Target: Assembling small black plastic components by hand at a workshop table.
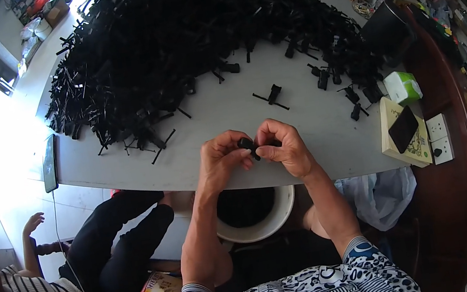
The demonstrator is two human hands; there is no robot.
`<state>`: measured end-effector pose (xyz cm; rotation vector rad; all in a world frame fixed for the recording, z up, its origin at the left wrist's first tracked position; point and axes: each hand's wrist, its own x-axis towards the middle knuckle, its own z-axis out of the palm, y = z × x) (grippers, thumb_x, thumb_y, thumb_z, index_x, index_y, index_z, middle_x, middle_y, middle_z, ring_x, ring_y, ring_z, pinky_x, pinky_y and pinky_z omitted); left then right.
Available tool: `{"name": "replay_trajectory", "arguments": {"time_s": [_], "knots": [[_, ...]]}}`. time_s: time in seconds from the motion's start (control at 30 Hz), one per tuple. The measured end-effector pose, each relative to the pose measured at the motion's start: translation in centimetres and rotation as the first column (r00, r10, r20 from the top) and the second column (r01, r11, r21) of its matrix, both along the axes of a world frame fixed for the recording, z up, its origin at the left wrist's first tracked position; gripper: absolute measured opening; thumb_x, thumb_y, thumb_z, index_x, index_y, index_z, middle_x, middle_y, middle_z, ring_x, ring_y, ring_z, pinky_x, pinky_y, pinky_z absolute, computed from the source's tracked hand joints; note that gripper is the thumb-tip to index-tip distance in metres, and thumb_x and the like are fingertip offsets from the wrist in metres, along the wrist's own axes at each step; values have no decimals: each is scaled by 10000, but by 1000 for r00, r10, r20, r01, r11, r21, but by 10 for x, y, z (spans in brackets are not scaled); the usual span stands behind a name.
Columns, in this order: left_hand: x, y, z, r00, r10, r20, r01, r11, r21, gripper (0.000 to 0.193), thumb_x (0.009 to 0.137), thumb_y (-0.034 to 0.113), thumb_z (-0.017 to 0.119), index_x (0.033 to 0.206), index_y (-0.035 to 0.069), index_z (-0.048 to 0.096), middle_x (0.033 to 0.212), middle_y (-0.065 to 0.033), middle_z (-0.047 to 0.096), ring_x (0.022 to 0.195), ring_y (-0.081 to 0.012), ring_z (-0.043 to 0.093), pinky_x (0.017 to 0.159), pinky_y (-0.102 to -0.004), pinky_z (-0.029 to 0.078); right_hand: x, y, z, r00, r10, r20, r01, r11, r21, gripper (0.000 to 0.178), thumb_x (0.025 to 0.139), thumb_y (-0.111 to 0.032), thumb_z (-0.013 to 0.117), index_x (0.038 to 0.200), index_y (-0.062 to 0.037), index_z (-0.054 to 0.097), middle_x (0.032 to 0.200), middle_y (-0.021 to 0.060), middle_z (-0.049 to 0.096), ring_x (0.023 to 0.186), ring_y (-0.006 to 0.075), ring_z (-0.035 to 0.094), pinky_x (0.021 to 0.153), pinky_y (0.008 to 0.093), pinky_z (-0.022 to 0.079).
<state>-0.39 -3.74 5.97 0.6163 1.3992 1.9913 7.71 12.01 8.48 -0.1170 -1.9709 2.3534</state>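
Note:
My left hand (222, 159) and my right hand (283, 145) meet at the table's near edge, both pinching one small black plastic part (249, 145) between thumbs and fingertips. A huge heap of similar black plastic parts (180, 38) covers the far half of the grey table (215, 143). One loose black part (272, 96) lies alone just beyond my hands. Below my hands, under the table edge, stands a white bucket (258, 221) with a dark inside.
A phone (50, 163) lies at the table's left edge. On the right are a green-and-white box (402, 87), a dark phone on a booklet (403, 129) and a white power strip (439, 139). Another person (77, 275) sits on the floor at lower left.

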Motion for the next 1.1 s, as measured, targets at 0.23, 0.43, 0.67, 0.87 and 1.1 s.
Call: {"name": "replay_trajectory", "arguments": {"time_s": [0.23,0.43,0.67,0.87,1.1], "knots": [[7,3,7,990,4,-140,-11,999,-51,171,794,-60,557,952,-9,593,752,-56,607,644,-99,578,604,-218,480,3,-2,-4,997,-69,31,66,994,92,159,756,-86,688,786,-33,540,713,-16,525,644,57,467,578,193,392],[14,12,-1,989,138,-61,-139,990,-23,77,794,-25,569,870,-13,578,745,-36,583,691,-94,571,628,-218,469,4,-23,-3,956,-252,-152,294,853,431,193,699,-20,703,799,-5,540,696,19,546,604,77,484,552,228,418],[36,30,0,829,397,-395,-471,876,-108,77,732,-53,567,789,-6,546,655,-49,544,628,-100,525,581,-235,420,7,-31,-13,888,-291,-356,460,601,654,208,663,35,660,760,-9,481,677,94,497,562,217,487,505,318,407],[35,26,4,809,426,-405,-498,863,-87,86,747,-35,564,826,-4,581,711,-52,562,672,-110,535,634,-238,434,11,-30,-5,880,-265,-394,473,560,680,205,679,27,642,767,0,459,726,121,508,603,300,526,506,371,419],[10,9,16,966,172,-195,-166,985,50,314,804,10,507,1115,27,546,933,-22,558,843,-99,502,778,-239,426,10,7,3,970,-215,-113,235,948,217,167,748,-99,693,818,-14,567,717,-22,528,611,65,476,538,202,389]]}}
